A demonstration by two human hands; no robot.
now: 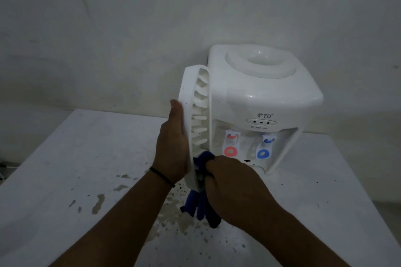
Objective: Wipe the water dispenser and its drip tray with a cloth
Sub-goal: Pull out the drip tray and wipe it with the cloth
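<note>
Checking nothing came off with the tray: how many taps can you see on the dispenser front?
2. The red tap sits on the left of the water dispenser recess, beside the lifted drip tray; the blue tap is to its right. None seem hidden.

The water dispenser (260,97) bears one legible marking: the brand "TD" with a small logo, printed on its front panel, directly above the indicator-light strip (261,122).

Drip tray (196,115) left of dispenser (260,102) — both above the table (65,158).
</note>
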